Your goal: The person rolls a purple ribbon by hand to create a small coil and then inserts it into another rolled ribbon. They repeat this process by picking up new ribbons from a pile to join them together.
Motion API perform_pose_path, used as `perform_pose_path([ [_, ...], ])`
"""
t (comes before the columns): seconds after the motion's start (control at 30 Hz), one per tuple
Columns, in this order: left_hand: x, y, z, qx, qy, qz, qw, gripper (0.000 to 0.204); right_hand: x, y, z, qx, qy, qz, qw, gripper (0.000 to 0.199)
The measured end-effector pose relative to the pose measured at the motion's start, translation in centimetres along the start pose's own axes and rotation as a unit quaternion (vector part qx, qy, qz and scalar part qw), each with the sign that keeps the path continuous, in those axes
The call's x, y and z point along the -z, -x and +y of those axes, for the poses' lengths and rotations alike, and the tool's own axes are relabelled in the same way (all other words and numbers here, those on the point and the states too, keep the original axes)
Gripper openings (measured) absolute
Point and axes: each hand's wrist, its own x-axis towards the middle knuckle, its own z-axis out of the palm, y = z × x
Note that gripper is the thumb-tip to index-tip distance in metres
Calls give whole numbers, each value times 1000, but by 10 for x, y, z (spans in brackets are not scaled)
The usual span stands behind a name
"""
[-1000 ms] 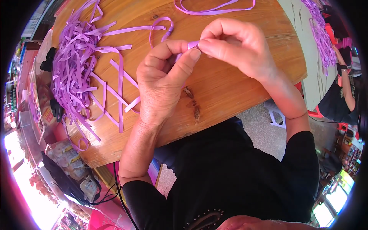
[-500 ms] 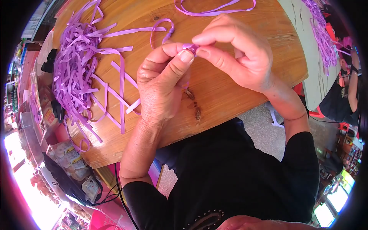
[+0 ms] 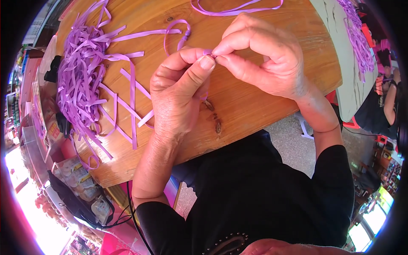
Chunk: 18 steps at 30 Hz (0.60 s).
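My left hand (image 3: pixel 178 95) and my right hand (image 3: pixel 263 59) meet above the wooden table (image 3: pixel 250 110), pinching a small folded piece of purple ribbon (image 3: pixel 208 52) between thumbs and fingertips. The piece is mostly hidden by my fingers. A curled purple ribbon strip (image 3: pixel 176 32) lies on the table just beyond my left hand. A big loose pile of purple ribbon strips (image 3: pixel 80 80) lies to the left, with a few single strips (image 3: pixel 129 106) spread between it and my left hand.
A long purple ribbon loop (image 3: pixel 233 9) lies at the table's far edge. More purple ribbon (image 3: pixel 359 38) rests on a pale table at right, where another person (image 3: pixel 382 106) sits. Packets and clutter (image 3: pixel 72 170) fill the floor at lower left.
Both hands have shifted slightly left and down while working the small ribbon piece between the fingertips. The ribbons on the table lie unchanged.
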Motion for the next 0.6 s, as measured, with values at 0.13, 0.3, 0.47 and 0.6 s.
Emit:
perform_pose_path([
  [0.13,-7,3,5,3,-42,1,999,13,-1,4,1,-67,-38,27,997,8],
  [0.3,-11,4,8,-25,-106,-4,994,19,-1,10,6,-131,-134,17,982,8],
  [0.47,-17,8,8,-48,-155,32,986,18,0,10,4,-184,-164,22,969,5],
  [0.6,-18,9,9,-19,-174,61,983,15,1,9,2,-204,-179,21,962,5],
])
